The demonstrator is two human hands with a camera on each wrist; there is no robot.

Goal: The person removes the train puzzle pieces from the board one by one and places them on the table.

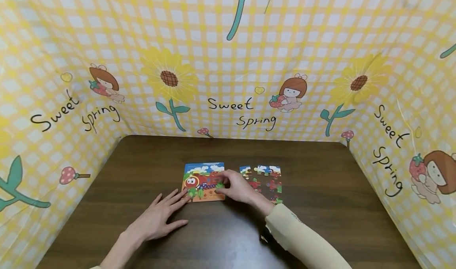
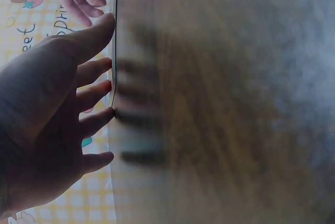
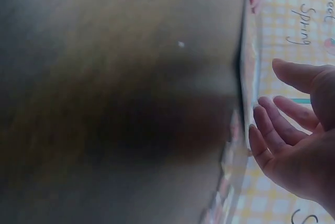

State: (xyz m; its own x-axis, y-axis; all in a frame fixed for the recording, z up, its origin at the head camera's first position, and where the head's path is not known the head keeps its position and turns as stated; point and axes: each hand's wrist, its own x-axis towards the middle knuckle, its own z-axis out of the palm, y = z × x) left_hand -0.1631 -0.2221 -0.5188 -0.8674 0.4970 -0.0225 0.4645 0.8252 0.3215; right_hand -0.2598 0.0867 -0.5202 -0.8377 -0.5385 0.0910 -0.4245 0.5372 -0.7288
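Observation:
A colourful jigsaw puzzle [image 1: 204, 170] with a cartoon train picture lies flat on the table in the head view. My left hand [image 1: 156, 217] rests with spread fingers at the puzzle's lower left corner, and the left wrist view shows those fingertips meeting its thin edge. Over the puzzle's right side is my right hand [image 1: 238, 186], fingers bent and thumb apart. In the right wrist view a gap shows between thumb and fingers [image 3: 269, 130], with no piece visible there. Loose puzzle pieces [image 1: 274, 185] lie to the right, some partly hidden by the right hand.
The dark wooden table [image 1: 153, 150] carries the puzzle and pieces. A yellow checked cloth [image 1: 221, 63] with sunflowers and lettering stands as a wall behind and along both sides.

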